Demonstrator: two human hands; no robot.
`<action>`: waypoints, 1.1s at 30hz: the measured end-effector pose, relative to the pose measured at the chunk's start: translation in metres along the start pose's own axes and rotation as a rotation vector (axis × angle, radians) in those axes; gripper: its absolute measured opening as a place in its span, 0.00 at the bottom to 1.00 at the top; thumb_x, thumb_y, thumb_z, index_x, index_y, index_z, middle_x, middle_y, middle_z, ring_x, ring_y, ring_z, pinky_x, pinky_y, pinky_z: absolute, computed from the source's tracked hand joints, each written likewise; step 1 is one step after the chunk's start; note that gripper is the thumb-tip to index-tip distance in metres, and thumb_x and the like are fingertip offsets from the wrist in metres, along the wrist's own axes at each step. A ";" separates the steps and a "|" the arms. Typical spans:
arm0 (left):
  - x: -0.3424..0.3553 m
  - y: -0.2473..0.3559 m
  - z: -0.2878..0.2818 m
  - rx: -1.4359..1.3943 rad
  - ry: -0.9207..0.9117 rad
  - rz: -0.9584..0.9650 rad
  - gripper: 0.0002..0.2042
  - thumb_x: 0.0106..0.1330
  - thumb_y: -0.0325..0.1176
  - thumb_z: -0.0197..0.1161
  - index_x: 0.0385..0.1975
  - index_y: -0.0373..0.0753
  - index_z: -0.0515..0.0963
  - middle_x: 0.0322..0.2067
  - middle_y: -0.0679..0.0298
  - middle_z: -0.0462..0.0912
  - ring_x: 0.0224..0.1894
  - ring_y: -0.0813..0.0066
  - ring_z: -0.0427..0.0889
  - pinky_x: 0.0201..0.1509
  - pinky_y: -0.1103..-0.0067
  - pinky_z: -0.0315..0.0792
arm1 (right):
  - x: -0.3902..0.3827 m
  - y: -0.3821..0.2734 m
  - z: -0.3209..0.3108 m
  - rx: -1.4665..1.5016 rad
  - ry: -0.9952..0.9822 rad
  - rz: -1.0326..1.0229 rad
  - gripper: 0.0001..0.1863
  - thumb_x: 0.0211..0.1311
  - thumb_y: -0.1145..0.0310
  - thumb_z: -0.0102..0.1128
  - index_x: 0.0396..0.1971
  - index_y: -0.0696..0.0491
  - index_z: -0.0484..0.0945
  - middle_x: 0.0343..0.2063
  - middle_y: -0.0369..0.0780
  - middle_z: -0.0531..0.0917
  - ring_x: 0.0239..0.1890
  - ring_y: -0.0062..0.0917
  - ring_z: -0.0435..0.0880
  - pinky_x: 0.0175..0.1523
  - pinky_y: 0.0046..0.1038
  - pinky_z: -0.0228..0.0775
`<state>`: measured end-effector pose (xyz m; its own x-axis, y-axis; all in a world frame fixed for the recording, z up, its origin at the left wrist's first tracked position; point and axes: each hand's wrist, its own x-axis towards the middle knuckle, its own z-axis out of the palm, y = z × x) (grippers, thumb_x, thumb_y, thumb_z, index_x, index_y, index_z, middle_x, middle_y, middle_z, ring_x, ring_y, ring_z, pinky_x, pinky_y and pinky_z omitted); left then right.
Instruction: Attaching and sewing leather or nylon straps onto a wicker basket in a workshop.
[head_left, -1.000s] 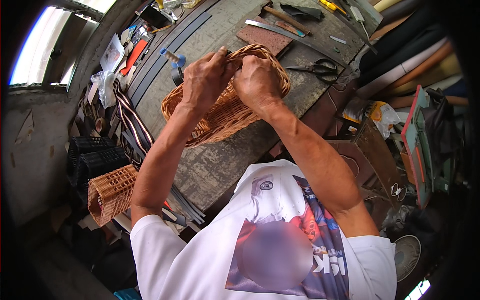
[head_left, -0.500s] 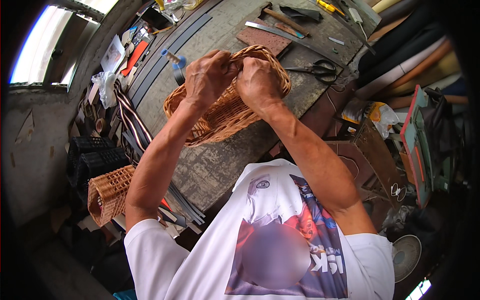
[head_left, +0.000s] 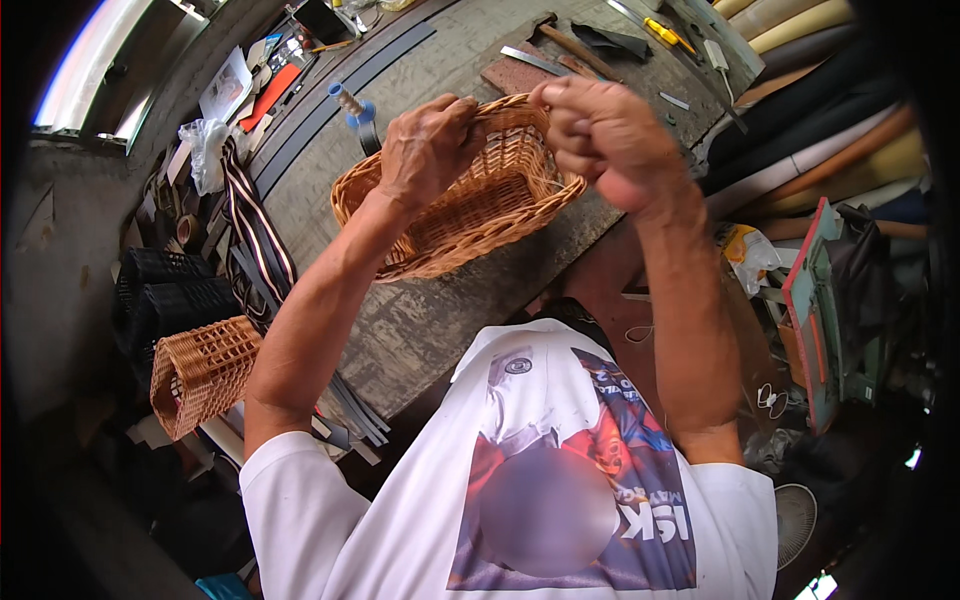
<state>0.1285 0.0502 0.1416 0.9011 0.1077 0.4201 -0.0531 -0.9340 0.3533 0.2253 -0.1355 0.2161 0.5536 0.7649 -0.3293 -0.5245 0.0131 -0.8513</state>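
Although the wicker basket (head_left: 482,238), over the surface (head_left: 395,345), has walls and rim woven, what remains undone cannot be told; the left fingers (head_left: 455,115) grip its far rim, the right fingers (head_left: 574,143) are closed beside it, anything held indiscernible.

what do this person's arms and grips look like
The left arm and right arm are bare below short white sleeves; the left grip and right grip are ungloved, no watch or bracelet visible. The shirt has a multicoloured print.

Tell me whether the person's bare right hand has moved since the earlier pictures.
Yes, rightward: the bare right hand is now closer to the slim yellow-handled tool on the worn grey table.
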 end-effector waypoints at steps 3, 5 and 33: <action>0.001 0.002 0.000 0.013 -0.008 0.010 0.08 0.58 0.33 0.63 0.35 0.39 0.78 0.27 0.59 0.78 0.28 0.56 0.80 0.31 0.68 0.75 | -0.018 -0.042 -0.006 0.090 -0.091 -0.147 0.11 0.71 0.68 0.46 0.38 0.61 0.74 0.15 0.25 0.60 0.15 0.07 0.57 0.15 0.11 0.45; 0.001 -0.001 0.000 0.023 -0.009 0.020 0.08 0.58 0.33 0.62 0.35 0.39 0.78 0.27 0.59 0.78 0.28 0.56 0.80 0.32 0.68 0.75 | -0.027 -0.064 -0.005 0.059 -0.168 -0.255 0.11 0.71 0.68 0.46 0.38 0.61 0.74 0.15 0.25 0.61 0.15 0.08 0.58 0.16 0.11 0.48; 0.000 0.005 0.001 0.027 0.014 0.024 0.08 0.58 0.35 0.62 0.30 0.39 0.75 0.25 0.61 0.75 0.30 0.58 0.80 0.31 0.67 0.75 | 0.002 0.002 0.008 0.152 -0.198 -0.142 0.08 0.64 0.74 0.46 0.35 0.61 0.74 0.15 0.26 0.63 0.13 0.08 0.56 0.16 0.14 0.48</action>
<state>0.1282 0.0456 0.1424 0.8936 0.0895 0.4399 -0.0630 -0.9452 0.3203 0.2199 -0.1284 0.2167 0.4995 0.8590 -0.1121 -0.5498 0.2144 -0.8073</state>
